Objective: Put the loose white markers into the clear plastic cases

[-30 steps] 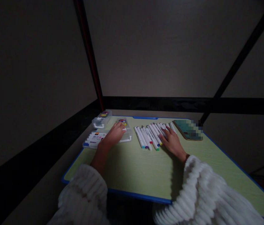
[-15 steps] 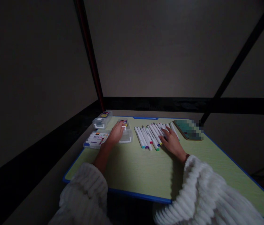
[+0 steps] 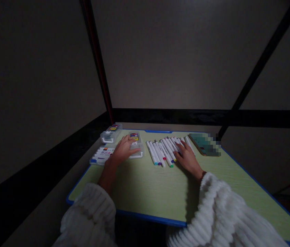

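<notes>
My left hand is open, thumb apart from the fingers, over the left side of a clear plastic case with a white handle. The case has a dark and yellow label near its far end. To the right lies a row of white markers with coloured ends, side by side on the table. My right hand rests on the right part of that row, fingers spread and palm down. It partly covers several markers.
A second clear case stands at the table's far left corner. In front of it lies a flat pack of white pens. A phone-like green slab is right of the markers. The pale green table has a blue edge.
My left hand has shifted slightly left and its thumb has spread, showing more of the case's label. My right hand stays on the markers. The whole view has moved a little.
</notes>
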Demonstrator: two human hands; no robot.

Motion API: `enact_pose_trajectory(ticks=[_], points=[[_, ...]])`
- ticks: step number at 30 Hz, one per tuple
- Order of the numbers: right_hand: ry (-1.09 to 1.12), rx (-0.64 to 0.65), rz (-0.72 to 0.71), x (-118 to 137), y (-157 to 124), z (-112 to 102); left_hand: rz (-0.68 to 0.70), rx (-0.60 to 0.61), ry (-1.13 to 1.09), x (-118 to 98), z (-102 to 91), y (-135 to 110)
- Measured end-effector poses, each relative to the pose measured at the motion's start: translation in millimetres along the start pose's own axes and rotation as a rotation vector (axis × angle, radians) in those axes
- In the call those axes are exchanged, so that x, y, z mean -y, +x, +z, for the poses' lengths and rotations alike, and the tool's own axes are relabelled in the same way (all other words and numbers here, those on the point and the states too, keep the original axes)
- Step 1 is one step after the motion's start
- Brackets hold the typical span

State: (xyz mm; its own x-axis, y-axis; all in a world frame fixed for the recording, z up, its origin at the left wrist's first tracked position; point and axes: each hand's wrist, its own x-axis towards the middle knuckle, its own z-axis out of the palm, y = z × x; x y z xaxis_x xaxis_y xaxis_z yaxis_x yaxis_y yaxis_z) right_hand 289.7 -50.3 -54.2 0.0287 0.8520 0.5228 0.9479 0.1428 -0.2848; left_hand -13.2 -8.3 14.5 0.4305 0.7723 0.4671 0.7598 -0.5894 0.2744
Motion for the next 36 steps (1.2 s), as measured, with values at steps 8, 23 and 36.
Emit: enact_pose_trajectory(ticks=[8,23,36], points=[[0.024,-0.014,-0.026,0.9,-0.1,-0.5,-0.008,0.026,0.038,7.4,-7.2,-4.4],[0.073,-0.052,-0.058,-1.2,-0.7,2.1,-0.014,-0.039,0.056,10.3,0.5,-4.8],[0.085,-0.044,-0.060,-3.9,-0.3,5.5,-0.113,-0.001,0.109,3.6,-1.1,-4.3]])
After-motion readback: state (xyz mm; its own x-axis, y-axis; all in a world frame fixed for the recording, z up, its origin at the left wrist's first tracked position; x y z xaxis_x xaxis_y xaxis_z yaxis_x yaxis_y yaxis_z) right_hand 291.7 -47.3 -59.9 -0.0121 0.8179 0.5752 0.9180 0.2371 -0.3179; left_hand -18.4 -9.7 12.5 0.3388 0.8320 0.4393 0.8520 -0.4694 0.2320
